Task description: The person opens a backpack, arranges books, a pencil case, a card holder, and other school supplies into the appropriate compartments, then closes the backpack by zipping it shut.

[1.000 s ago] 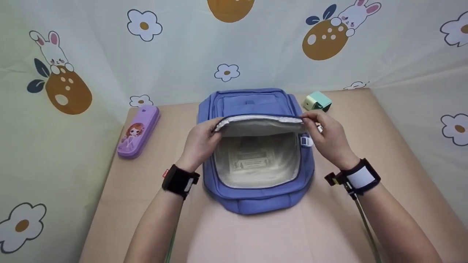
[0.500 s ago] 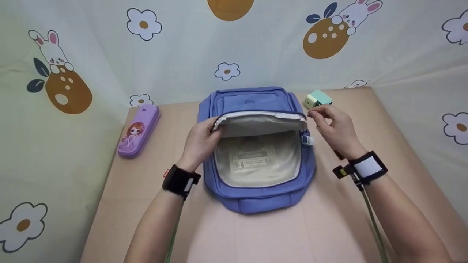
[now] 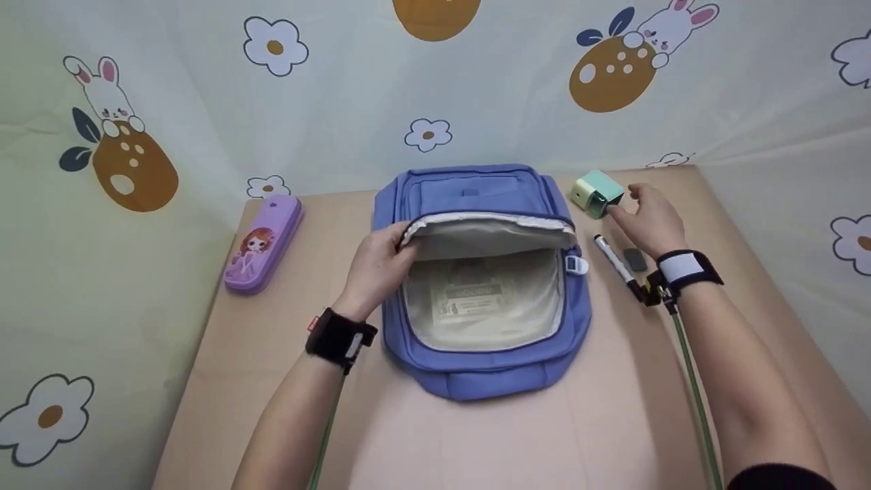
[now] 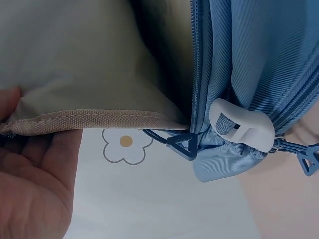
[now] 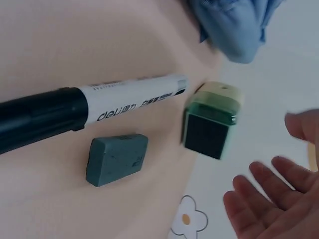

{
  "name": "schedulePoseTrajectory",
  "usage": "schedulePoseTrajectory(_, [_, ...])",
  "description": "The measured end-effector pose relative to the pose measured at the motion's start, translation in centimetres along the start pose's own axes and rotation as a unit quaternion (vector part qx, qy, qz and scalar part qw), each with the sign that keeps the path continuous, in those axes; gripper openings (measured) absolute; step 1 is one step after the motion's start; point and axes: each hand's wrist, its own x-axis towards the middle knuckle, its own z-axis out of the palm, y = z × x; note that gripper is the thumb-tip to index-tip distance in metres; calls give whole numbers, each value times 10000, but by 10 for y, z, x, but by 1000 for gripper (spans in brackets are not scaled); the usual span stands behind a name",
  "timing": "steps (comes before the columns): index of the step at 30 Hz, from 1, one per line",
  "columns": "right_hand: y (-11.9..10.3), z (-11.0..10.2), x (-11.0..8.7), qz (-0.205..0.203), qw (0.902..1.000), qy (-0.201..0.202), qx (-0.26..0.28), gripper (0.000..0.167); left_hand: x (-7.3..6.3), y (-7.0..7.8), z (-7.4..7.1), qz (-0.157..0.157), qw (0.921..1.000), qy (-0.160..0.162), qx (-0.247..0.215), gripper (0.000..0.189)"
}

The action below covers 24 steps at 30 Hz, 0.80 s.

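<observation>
A blue backpack [image 3: 476,378] lies on the table with its front compartment unzipped. My left hand [image 3: 378,269] pinches the left edge of its raised flap [image 3: 490,235]; in the left wrist view the thumb is above the trimmed edge, fingers beneath. My right hand [image 3: 650,218] is spread beside a green pencil sharpener [image 3: 599,194] behind the bag's right side. The right wrist view shows the fingers apart from the sharpener [image 5: 209,119], holding nothing. A white marker with a black cap [image 3: 616,262] and a dark grey eraser [image 3: 635,259] lie just in front of that hand.
At the table's left edge lies a purple pencil case [image 3: 262,245] with a doll picture. A patterned curtain [image 3: 340,102] hangs behind and at both sides of the table [image 3: 503,442]. A white buckle [image 3: 576,265] sits on the bag's right side.
My right hand has let go of the flap's right corner and moved right to the sharpener, its fingers spreading. The marker and eraser have come into sight. My left hand stays on the flap.
</observation>
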Motion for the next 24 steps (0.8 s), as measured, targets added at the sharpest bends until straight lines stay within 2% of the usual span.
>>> schedulePoseTrajectory(3, [4, 11, 17, 61, 9995, -290, -133, 90, 0, -1, 1, -43, 10000, -42, -7, 8])
schedulePoseTrajectory(6, [8, 23, 31, 125, 9996, -251, -86, 97, -1, -2, 2, -66, 9999, -80, -28, 8])
schedulePoseTrajectory(10, [10, 37, 43, 295, 9995, -84, 10, 93, -1, -3, 3, -68, 9999, -106, -22, 9])
schedulePoseTrajectory(17, [3, 49, 52, 385, 9987, -32, -326, 71, -1, -3, 0, 19, 10000, -58, -21, 8])
schedulePoseTrajectory(24, [-1, 53, 51, 442, 9988, 112, -184, 72, -3, -4, 0, -18, 10000, -30, -62, 12])
